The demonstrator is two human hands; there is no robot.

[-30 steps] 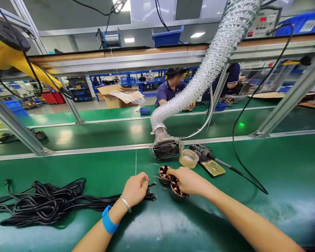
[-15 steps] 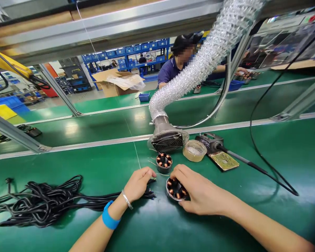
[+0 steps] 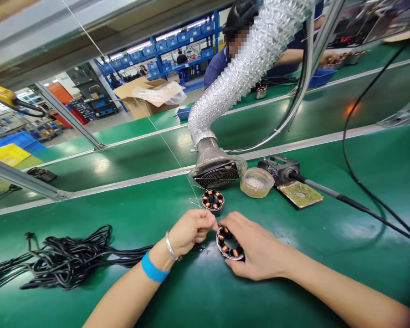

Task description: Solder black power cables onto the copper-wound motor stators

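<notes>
My right hand (image 3: 259, 250) is closed round a round stator with copper coils (image 3: 229, 244), tilted up off the green mat. My left hand (image 3: 191, 230) pinches its fingertips together at the stator's left rim, over the ends of black cables (image 3: 64, 257); what sits in the pinch is too small to make out. A second copper-coil stator (image 3: 212, 201) lies on the mat just beyond both hands. A blue band and a metal bracelet are on my left wrist.
A silver flexible duct ends in a fan grille (image 3: 216, 175) behind the stators. Beside it stand a clear dish (image 3: 257, 182), a soldering iron stand (image 3: 280, 169) with a sponge pad (image 3: 299, 193) and its black lead. Another person works at the far bench.
My right hand has lifted and tilted the nearer stator. My left hand has moved right from the cable ends to the stator's rim. The view has dipped and moved closer.
</notes>
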